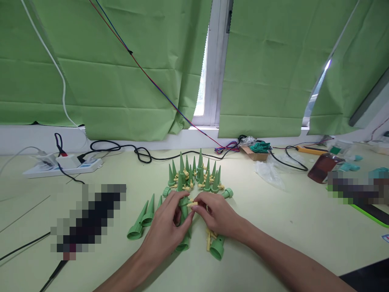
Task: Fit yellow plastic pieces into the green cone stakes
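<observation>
My left hand [169, 222] is closed round a green plastic watering spike [184, 202] near the middle of the table. Between the thumb and fingertips of my right hand [219, 211] is a small yellow valve [192, 204], held against the side of that spike; whether it sits in the hole cannot be made out. Under my hands lie more green spikes, one with its open round end [216, 248] facing me, beside loose yellow valves [208, 239]. Left of my left hand, several bare spikes [135, 230] lie tilted with wide ends toward me.
Behind my hands, several upright spikes [199, 164] with yellow valves stand in a cluster. A power strip [91, 165] and black cable [170, 157] run along the back. To the right are a small cardboard box [255, 154], a plastic bag [269, 174] and a brown bottle [323, 167].
</observation>
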`<state>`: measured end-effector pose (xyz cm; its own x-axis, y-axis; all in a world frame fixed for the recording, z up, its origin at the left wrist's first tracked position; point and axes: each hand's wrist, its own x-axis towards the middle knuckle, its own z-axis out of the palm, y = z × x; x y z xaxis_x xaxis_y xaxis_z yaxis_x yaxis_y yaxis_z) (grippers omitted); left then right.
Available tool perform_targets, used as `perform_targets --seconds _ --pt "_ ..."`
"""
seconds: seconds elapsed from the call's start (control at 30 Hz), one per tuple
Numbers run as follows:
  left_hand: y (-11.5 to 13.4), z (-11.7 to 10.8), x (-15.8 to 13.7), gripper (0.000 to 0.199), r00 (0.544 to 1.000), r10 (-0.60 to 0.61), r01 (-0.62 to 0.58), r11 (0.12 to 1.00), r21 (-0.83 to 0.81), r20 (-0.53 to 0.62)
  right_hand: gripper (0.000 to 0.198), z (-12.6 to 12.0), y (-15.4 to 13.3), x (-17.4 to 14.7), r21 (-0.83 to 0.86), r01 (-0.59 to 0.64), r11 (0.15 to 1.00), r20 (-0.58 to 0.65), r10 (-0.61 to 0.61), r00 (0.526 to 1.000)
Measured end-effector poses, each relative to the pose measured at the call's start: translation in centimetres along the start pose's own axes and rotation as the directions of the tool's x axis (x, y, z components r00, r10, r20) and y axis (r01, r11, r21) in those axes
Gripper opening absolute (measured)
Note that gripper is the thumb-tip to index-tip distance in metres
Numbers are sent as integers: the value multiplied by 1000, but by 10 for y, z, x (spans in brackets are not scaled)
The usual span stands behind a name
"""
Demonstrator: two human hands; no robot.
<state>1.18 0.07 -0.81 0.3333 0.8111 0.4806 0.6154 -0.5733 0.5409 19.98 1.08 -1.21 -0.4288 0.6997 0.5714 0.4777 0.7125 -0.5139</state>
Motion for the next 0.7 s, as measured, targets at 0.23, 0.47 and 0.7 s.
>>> perform_targets --seconds 0.23,0.47,0.7 --pt "-2 1 0 28 1000 -12 12 1000 9 8 24 0 2 0 -51 -26 998 34 28 999" --pt "-2 3 0 27 1000 14 -14 1000 8 -6 33 0 2 1 -105 -12 994 41 16 999" --pt "-2 2 -2 26 999 50 -50 999 -2 -12 43 -1 1 3 -149 -89 985 55 98 994"
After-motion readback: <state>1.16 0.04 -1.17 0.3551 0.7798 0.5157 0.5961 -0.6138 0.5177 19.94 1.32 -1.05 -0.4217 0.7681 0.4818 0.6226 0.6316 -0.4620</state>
